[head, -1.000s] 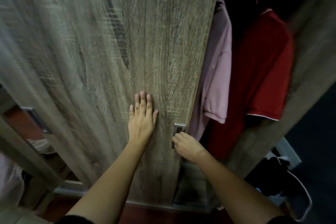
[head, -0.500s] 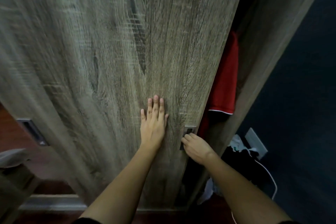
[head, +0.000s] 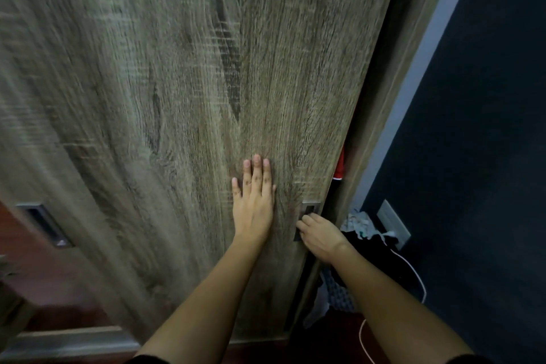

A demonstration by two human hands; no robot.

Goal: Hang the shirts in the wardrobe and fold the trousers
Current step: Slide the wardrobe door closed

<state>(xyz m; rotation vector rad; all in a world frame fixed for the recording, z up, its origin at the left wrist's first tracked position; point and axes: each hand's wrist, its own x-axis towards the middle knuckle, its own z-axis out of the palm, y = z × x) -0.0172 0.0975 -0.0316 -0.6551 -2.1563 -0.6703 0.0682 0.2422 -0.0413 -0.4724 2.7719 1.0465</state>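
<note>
Pressing flat against the wardrobe door, my left hand lies with its fingers straight and together, gripping nothing. Just to its right, my right hand has its fingers curled into the recessed metal handle at the door's edge. The door is grey-brown wood grain, blurred toward the left, where a second handle sits well away from both hands. Above and right of my right hand, a narrow dark gap between door and frame shows a sliver of the red shirt, white-trimmed at its lower edge, inside the wardrobe. Just right of that hand, a heap of clothes, dark and pale, sits beside a wall socket with a white cable.
</note>
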